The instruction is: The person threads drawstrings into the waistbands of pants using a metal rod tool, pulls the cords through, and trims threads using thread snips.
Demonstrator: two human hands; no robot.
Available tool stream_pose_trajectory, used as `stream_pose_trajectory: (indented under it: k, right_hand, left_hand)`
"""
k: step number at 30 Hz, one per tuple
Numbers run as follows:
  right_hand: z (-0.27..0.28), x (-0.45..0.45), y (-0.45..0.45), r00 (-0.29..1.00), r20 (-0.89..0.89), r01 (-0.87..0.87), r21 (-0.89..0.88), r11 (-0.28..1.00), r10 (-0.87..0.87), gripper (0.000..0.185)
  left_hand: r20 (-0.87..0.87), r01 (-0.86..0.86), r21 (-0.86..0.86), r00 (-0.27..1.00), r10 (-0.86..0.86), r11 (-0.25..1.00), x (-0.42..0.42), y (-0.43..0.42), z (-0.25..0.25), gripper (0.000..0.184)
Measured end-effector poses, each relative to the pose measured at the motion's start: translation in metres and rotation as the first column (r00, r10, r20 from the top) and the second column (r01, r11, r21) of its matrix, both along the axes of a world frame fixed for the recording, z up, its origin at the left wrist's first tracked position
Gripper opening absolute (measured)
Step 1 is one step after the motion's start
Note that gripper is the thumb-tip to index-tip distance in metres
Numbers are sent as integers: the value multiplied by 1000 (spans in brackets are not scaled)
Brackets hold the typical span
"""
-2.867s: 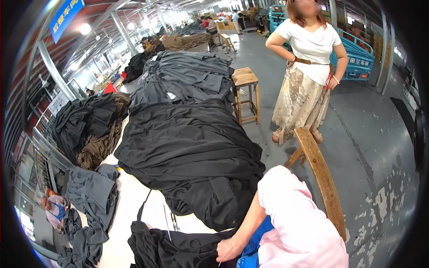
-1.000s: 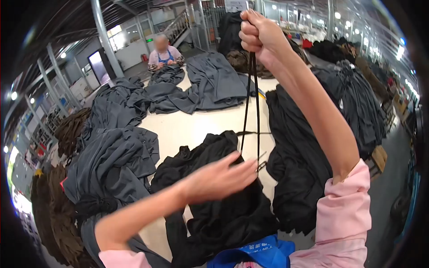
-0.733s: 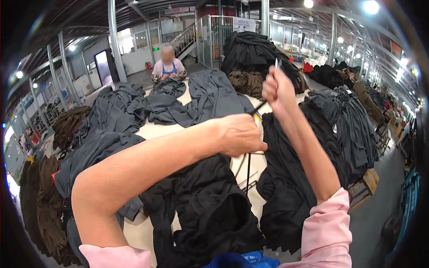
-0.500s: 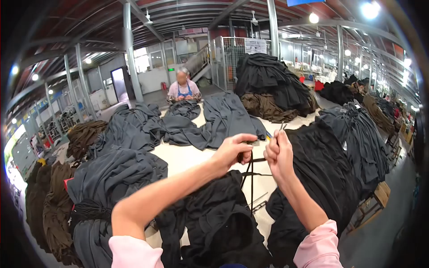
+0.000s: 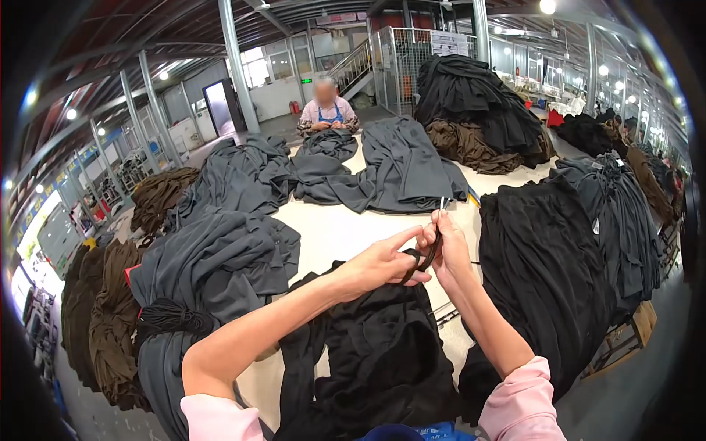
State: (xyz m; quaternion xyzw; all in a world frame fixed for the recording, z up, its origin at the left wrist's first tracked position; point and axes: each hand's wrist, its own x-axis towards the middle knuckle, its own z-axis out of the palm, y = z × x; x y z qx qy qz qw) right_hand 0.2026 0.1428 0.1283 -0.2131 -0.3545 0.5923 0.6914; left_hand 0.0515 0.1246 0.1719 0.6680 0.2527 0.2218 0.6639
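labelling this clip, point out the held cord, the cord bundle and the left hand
Held cord [image 5: 432,253], head view: a black strand of it.
Cord bundle [image 5: 174,317], head view: middle of the bundle.
Left hand [image 5: 379,263], head view: back of the hand.

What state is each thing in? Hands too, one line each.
left hand, curled around black cord
right hand, closed on thin tool
black cord, looped
thin tool, tip pointing up
black garment in front, crumpled on table
cord bundle, gathered, lying on grey garments at left
grey garments at left, heaped
black garments at right, piled, creased
ceiling lamp, lit
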Motion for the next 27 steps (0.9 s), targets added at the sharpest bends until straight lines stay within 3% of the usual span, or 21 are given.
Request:
stream_pose_trajectory:
  k: [1,3,5,6,7,8,9,10,11,13,14,15,16,18,19,21,22,24,26,27]
  right_hand:
    - [-1,0,1,1000,-9,14,16,1000,-13,22]
    - [0,-2,-2,999,10,37,32,999,-37,22]
    - [-1,-6,2,976,200,57,125,991,-81,22]
    - [-2,-9,1,954,253,130,141,981,-163,23]
    - [-5,-6,0,859,433,241,129,962,-273,25]
    - [4,-13,-11,845,454,268,101,958,-284,26]
    - [-3,-10,-5,823,517,282,-10,959,-237,27]
    - [-15,-10,5,899,387,183,88,979,-203,23]
    - [-14,-13,4,895,392,192,90,977,-212,21]
    - [-37,-6,24,964,263,20,41,999,-30,19]
    - [-45,-9,21,975,221,24,5,1000,-25,18]
    - [-26,-27,-3,981,191,-5,-80,997,20,20]
    - [-36,-35,6,988,150,-25,-112,993,42,19]
    - [-72,-43,22,990,135,4,-226,974,27,19]
    - [-80,-40,17,990,135,-1,-226,974,32,19]
    - [-88,-34,5,927,174,-323,-78,943,332,25]
    - [-69,-44,-7,971,146,-158,-199,967,189,25]
    - [-69,-38,-12,985,113,-89,-296,951,127,24]
    - [-80,-29,-19,964,159,-133,-407,904,213,20]
    - [-81,-29,-28,965,206,-71,-391,918,163,15]
  left_hand:
    - [97,-7,-131,995,20,991,-2,-2,-2,57]
    - [79,7,-124,997,3,992,-5,1,-6,57]
    - [24,5,-73,1000,-3,997,-10,-1,-4,61]
    - [86,-14,-101,996,23,995,-10,3,-15,62]
    - [73,3,-101,997,4,995,-9,2,-13,62]
    - [131,9,-124,991,8,992,-8,8,-22,61]
    - [99,9,-24,995,-6,1000,-7,14,-29,61]
    - [151,-20,13,988,17,1000,-7,17,-35,63]
    - [100,-63,124,994,51,990,-7,23,-38,65]
    - [130,-295,342,955,266,892,-6,19,-33,62]
    - [166,-300,532,954,250,792,-2,27,-43,62]
    - [37,-256,693,946,322,673,-9,6,-17,63]
    - [41,-273,694,939,343,666,-11,11,-18,63]
    - [-34,-165,940,825,565,298,-7,20,-22,64]
    - [-34,-166,940,822,569,297,-11,19,-21,64]
    - [0,-249,924,761,649,291,-19,19,-17,65]
    - [-11,-293,908,696,717,299,-24,15,-13,63]
    - [37,-410,855,659,751,317,-32,22,-26,63]
    - [136,-488,838,618,775,242,-41,27,-43,64]
    - [-11,-505,778,585,811,375,-53,25,-39,60]
